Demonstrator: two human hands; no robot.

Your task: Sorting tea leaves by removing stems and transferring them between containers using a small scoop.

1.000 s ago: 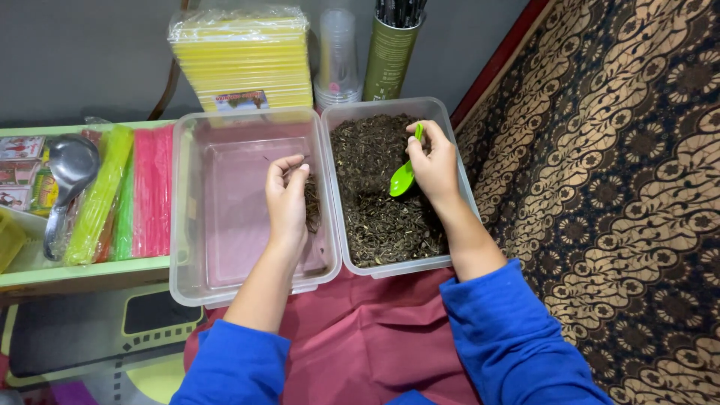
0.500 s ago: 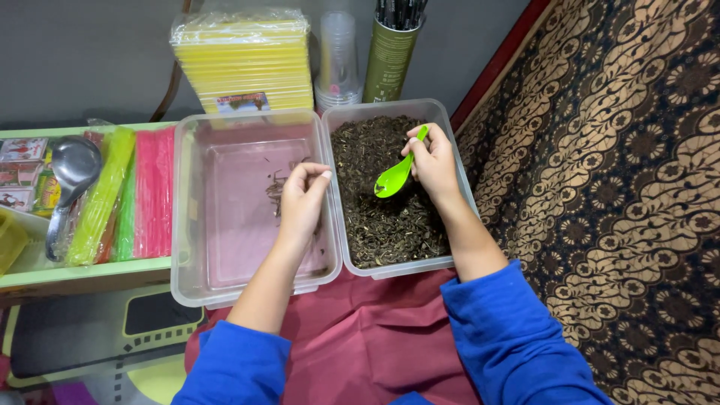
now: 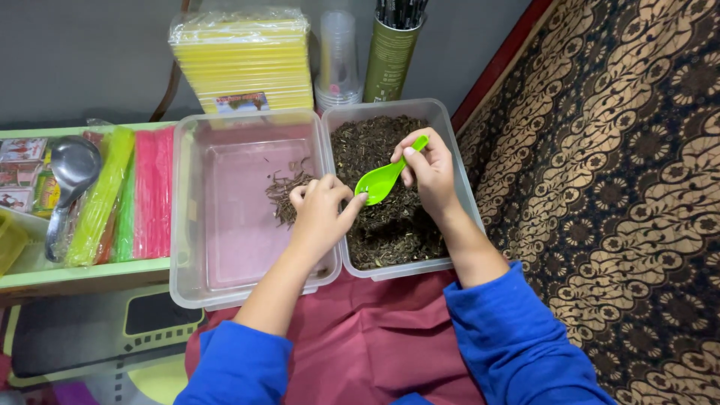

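Note:
Two clear plastic tubs stand side by side. The right tub point(image 3: 442, 124) is filled with dark dried leaves point(image 3: 390, 225). The left tub point(image 3: 187, 225) holds only a small pile of the same leaves point(image 3: 281, 191). My right hand point(image 3: 429, 171) grips a green plastic scoop point(image 3: 381, 182) by its handle, above the right tub's leaves. My left hand point(image 3: 321, 212) hovers over the wall between the tubs, fingers curled, thumb touching the scoop's bowl. Whether it pinches any leaves is hidden.
A wrapped stack of yellow sheets point(image 3: 244, 60), stacked clear cups point(image 3: 339, 60) and a green tube of dark sticks point(image 3: 390, 56) stand behind the tubs. Left: a green tray point(image 3: 82, 270) with coloured straws point(image 3: 135, 195) and a metal ladle point(image 3: 71, 169). Patterned carpet point(image 3: 622, 187) at right.
My left hand has moved right from the left tub to the scoop. My right hand has lowered and tilted the scoop toward it. A small pile of leaves now shows in the left tub.

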